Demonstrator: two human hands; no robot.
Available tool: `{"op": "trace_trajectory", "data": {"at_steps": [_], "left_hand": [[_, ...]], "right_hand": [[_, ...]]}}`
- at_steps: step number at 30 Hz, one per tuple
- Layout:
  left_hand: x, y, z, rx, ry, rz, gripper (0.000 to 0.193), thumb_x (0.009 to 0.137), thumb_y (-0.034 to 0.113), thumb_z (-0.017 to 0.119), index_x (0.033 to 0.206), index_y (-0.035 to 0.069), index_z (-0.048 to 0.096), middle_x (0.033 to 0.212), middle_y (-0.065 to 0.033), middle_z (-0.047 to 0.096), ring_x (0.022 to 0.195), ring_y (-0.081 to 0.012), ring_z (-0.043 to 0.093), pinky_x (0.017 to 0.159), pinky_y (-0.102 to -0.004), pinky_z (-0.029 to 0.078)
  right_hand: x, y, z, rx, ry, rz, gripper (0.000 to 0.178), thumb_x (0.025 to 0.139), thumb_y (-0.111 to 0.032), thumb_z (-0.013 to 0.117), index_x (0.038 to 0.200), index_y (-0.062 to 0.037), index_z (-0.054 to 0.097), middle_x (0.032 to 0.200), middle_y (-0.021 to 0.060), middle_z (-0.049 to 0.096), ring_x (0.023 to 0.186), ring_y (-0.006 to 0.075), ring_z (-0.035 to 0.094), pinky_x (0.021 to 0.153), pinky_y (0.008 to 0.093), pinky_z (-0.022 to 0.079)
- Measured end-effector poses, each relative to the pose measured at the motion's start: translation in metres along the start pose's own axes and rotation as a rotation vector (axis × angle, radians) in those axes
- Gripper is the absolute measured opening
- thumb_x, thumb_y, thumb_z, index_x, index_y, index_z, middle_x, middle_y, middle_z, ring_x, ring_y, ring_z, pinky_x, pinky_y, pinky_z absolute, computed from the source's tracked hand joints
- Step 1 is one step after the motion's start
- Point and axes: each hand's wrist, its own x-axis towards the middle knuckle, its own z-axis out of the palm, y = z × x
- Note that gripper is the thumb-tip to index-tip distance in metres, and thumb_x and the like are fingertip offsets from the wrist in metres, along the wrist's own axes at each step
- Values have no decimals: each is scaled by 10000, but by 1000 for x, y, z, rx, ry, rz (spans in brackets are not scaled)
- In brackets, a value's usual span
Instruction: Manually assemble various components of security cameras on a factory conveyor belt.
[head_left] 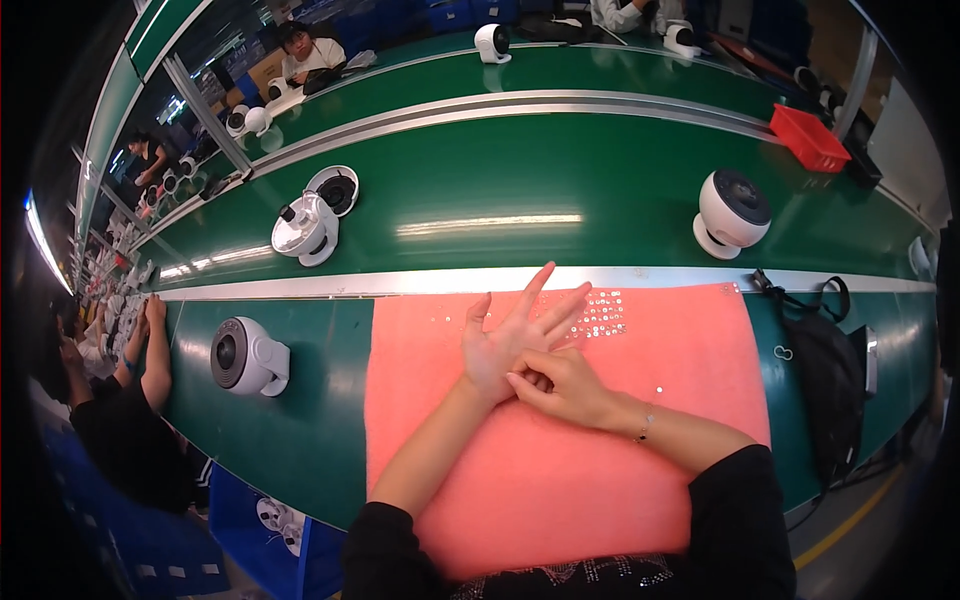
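Note:
My left hand (498,352) is held palm up over a pink towel (560,500), its fingers spread. Against the heel of that palm rests my right hand (568,386), with its fingers curled and pinched together; what they hold, if anything, is hidden. Just beyond my fingers, small shiny round pieces (604,314) lie in rows on the towel. A few loose ones are scattered left of them, and a single one (659,390) lies near my right wrist.
White camera-like devices stand left (250,357), right (733,213) and far left on the conveyor, one opened up (305,228). A black bag (825,370) lies right of the towel. A red bin (808,138) sits far right. A co-worker's arms (150,350) reach in at left.

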Motion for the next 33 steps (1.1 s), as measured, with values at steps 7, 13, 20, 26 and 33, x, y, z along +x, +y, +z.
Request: {"op": "trace_trajectory", "data": {"at_steps": [7, 13, 20, 26, 33], "left_hand": [[-10, -8, -12, -67, 137, -164, 874, 819, 724, 258, 1473, 164, 106, 1497, -146, 185, 1395, -296, 160, 1101, -454, 202], [-26, -11, -31, -100, -13, -228, 821, 859, 631, 370, 1460, 129, 124, 1465, -130, 225, 1362, -277, 245, 1089, -462, 240], [-27, -18, -38, 288, -125, -341, 810, 869, 579, 428, 1459, 118, 121, 1462, -130, 228, 1345, -266, 276, 1082, -460, 259], [-23, -20, -28, -178, -67, -398, 771, 887, 444, 514, 1458, 106, 121, 1427, -134, 284, 1291, -238, 356, 1064, -438, 304], [-16, -26, -53, -618, 64, -199, 582, 929, 507, 291, 1237, 43, 461, 1241, -162, 510, 1158, -287, 476, 1003, -462, 369]], "right_hand": [[39, -21, -24, -427, 310, -319, 293, 743, -274, 743, 857, -29, 633, 753, 51, 630, 766, 216, 599, 775, 329, 443], [34, -5, -12, -429, -83, -74, 474, 742, -524, 645, 798, -54, 630, 753, 73, 616, 758, 227, 572, 874, 405, 314], [19, -3, -8, -306, 14, -245, 339, 761, -380, 656, 740, -42, 628, 702, 81, 564, 680, 249, 555, 720, 378, 395], [17, 3, -8, -336, 38, -380, 295, 740, -344, 657, 684, -57, 621, 687, 81, 546, 611, 255, 537, 590, 371, 423], [27, 3, -17, -484, -5, -397, 432, 725, -470, 662, 690, -51, 565, 677, 88, 547, 625, 257, 540, 641, 368, 415]]}}
